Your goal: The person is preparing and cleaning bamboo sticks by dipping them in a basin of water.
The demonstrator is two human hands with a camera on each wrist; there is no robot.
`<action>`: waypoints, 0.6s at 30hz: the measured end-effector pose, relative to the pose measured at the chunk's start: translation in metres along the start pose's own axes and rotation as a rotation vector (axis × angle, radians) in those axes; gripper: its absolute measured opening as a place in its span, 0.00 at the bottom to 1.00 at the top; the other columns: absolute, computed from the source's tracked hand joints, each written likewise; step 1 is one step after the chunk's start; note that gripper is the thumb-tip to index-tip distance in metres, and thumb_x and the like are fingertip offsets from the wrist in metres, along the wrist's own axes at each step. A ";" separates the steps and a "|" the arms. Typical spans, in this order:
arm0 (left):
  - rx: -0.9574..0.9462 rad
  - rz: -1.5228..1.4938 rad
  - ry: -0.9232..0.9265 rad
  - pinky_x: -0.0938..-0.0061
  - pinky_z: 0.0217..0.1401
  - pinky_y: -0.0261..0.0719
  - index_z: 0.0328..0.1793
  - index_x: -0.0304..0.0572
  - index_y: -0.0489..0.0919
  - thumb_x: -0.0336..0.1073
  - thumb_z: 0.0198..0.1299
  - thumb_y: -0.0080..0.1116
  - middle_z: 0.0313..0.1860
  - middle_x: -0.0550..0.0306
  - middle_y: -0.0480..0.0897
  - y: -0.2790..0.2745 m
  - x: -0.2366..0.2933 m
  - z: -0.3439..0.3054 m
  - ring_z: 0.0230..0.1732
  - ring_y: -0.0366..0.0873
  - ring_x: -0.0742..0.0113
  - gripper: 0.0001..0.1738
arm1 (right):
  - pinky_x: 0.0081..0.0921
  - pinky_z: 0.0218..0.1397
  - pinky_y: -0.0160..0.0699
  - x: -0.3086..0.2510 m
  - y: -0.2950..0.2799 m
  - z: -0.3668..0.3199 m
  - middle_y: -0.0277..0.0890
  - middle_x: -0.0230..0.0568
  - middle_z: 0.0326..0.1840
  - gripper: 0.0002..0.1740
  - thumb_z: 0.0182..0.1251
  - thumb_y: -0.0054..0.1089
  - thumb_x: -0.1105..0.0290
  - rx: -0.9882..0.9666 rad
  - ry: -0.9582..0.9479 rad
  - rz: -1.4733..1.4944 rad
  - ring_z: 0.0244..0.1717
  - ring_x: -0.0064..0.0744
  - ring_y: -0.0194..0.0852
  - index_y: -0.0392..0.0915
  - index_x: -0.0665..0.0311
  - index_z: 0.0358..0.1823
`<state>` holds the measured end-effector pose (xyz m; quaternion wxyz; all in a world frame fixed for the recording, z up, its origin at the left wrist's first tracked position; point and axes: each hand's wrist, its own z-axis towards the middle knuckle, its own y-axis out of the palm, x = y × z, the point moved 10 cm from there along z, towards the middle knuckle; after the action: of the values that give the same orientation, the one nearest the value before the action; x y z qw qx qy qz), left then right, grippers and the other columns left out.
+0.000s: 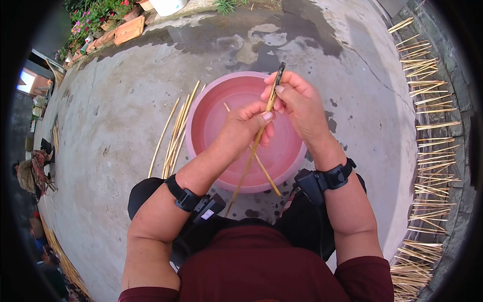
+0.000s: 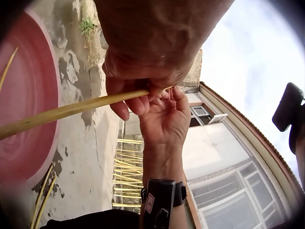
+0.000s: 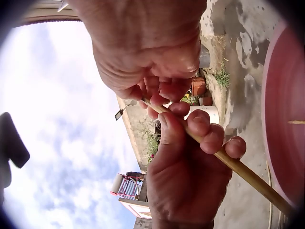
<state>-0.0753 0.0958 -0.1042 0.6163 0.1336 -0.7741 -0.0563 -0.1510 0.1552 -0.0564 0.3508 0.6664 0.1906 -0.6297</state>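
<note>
In the head view a long yellowish stalk (image 1: 255, 143) slants up over the pink basin (image 1: 195, 132). My left hand (image 1: 246, 123) pinches it between thumb and fingers partway up. Just above, my right hand (image 1: 300, 103) grips its upper part, where a narrow dark piece (image 1: 280, 73) juts past the fingers; I cannot tell what that piece is. The right wrist view shows the left fingers wrapped along the stalk (image 3: 252, 180), with the right fingertips close by at its thin end. A second stalk (image 1: 266, 173) leans across the basin, below the hands.
More stalks (image 1: 180, 132) lie on the concrete left of the basin. Along the right side runs a long row of stalks (image 1: 433, 156). Flowerpots (image 1: 130, 30) and a white bucket (image 1: 168, 6) stand at the back. Another person (image 1: 34, 171) is at the far left.
</note>
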 end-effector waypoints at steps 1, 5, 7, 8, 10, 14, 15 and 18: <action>0.004 0.007 -0.006 0.79 0.30 0.77 0.44 0.40 0.76 0.34 0.67 0.48 0.28 0.60 0.77 -0.001 -0.001 0.000 0.29 0.76 0.74 0.08 | 0.13 0.33 0.65 -0.001 0.002 -0.001 0.76 0.34 0.33 0.11 0.62 0.45 0.76 -0.006 -0.007 -0.001 0.28 0.14 0.65 0.73 0.67 0.45; -0.001 0.009 -0.030 0.79 0.31 0.77 0.44 0.40 0.76 0.34 0.67 0.49 0.28 0.61 0.78 -0.001 -0.004 -0.001 0.28 0.76 0.74 0.08 | 0.15 0.33 0.66 0.001 0.002 -0.002 0.77 0.36 0.32 0.11 0.63 0.44 0.75 -0.023 0.002 -0.024 0.29 0.16 0.68 0.74 0.67 0.44; -0.006 0.016 -0.058 0.79 0.31 0.78 0.44 0.41 0.76 0.35 0.67 0.49 0.28 0.61 0.78 -0.002 -0.005 -0.002 0.28 0.76 0.75 0.08 | 0.15 0.33 0.67 0.008 -0.002 0.002 0.77 0.36 0.32 0.11 0.63 0.43 0.76 -0.009 0.035 0.087 0.29 0.17 0.69 0.74 0.66 0.43; -0.007 0.027 -0.084 0.79 0.31 0.78 0.44 0.41 0.76 0.35 0.67 0.49 0.28 0.61 0.78 -0.005 -0.006 -0.001 0.28 0.76 0.75 0.08 | 0.16 0.33 0.67 0.012 -0.006 0.005 0.77 0.37 0.32 0.12 0.62 0.42 0.76 0.011 0.061 0.208 0.28 0.18 0.69 0.74 0.65 0.43; 0.035 0.018 -0.141 0.78 0.32 0.78 0.44 0.41 0.77 0.35 0.67 0.48 0.28 0.60 0.78 -0.016 -0.018 0.000 0.28 0.76 0.74 0.08 | 0.17 0.33 0.68 0.032 -0.025 0.009 0.76 0.37 0.30 0.11 0.61 0.41 0.76 0.142 0.115 0.316 0.27 0.19 0.69 0.74 0.65 0.40; 0.241 -0.034 -0.178 0.78 0.36 0.79 0.46 0.41 0.77 0.33 0.68 0.47 0.29 0.61 0.78 -0.068 -0.054 0.012 0.29 0.76 0.74 0.09 | 0.22 0.28 0.71 0.167 -0.103 0.019 0.75 0.38 0.26 0.09 0.59 0.42 0.73 0.407 0.365 0.103 0.26 0.21 0.70 0.74 0.63 0.29; 0.299 -0.049 -0.172 0.78 0.38 0.79 0.47 0.41 0.77 0.32 0.68 0.47 0.29 0.61 0.78 -0.082 -0.064 0.014 0.30 0.76 0.74 0.09 | 0.23 0.29 0.71 0.191 -0.109 0.014 0.74 0.37 0.27 0.09 0.61 0.42 0.71 0.448 0.459 0.095 0.27 0.23 0.70 0.73 0.63 0.28; 0.401 0.025 -0.155 0.80 0.41 0.77 0.52 0.40 0.78 0.28 0.67 0.47 0.31 0.61 0.78 -0.112 -0.096 0.017 0.32 0.77 0.74 0.11 | 0.26 0.31 0.72 0.254 -0.114 -0.006 0.73 0.37 0.29 0.12 0.67 0.42 0.65 0.547 0.693 0.123 0.28 0.27 0.71 0.72 0.61 0.29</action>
<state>-0.0568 0.0135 -0.2263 0.5166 0.2390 -0.8166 0.0964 -0.1923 0.1896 -0.3297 0.1138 0.9165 0.0831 -0.3744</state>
